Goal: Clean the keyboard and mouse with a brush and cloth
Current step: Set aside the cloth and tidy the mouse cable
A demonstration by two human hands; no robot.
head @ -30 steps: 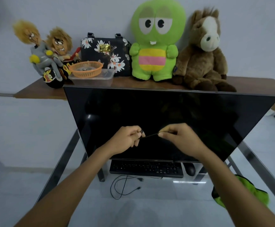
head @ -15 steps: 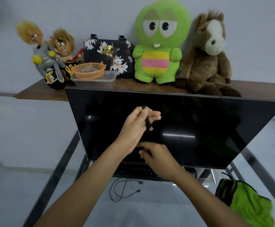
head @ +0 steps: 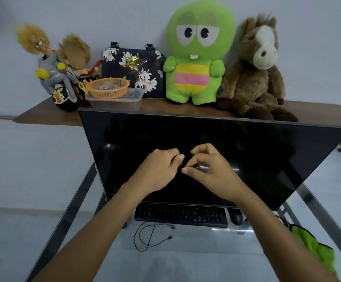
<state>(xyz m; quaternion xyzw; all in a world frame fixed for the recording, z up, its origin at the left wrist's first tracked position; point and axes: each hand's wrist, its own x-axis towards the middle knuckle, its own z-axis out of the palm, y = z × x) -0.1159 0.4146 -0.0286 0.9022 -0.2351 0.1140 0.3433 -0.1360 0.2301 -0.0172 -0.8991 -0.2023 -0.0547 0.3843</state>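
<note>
Both hands are raised in front of the dark monitor, close together and nearly touching at the fingertips. The left hand has its fingers curled inward, thumb toward the right hand; whether it pinches anything cannot be told, since whatever lies between the fingers is lost against the black screen. The right hand has its thumb and forefinger drawn together in a narrow pinch with the other fingers arched above, and a thin pale sliver shows just beside the thumb (too small and blurred to name).

The keyboard lies flat on the glass counter just below the monitor's lower edge, well under the hands. The mouse sits just beside the keyboard's right end. A thin black cable loops on the glass in front of the keyboard. A green cloth lies bunched at the counter's right edge, partly behind the right forearm.

Behind the monitor, a wooden shelf carries 2 wild-haired dolls on a toy motorbike, an orange basket resting in a clear plastic box, a floral handbag, a green plush and a brown plush horse.
</note>
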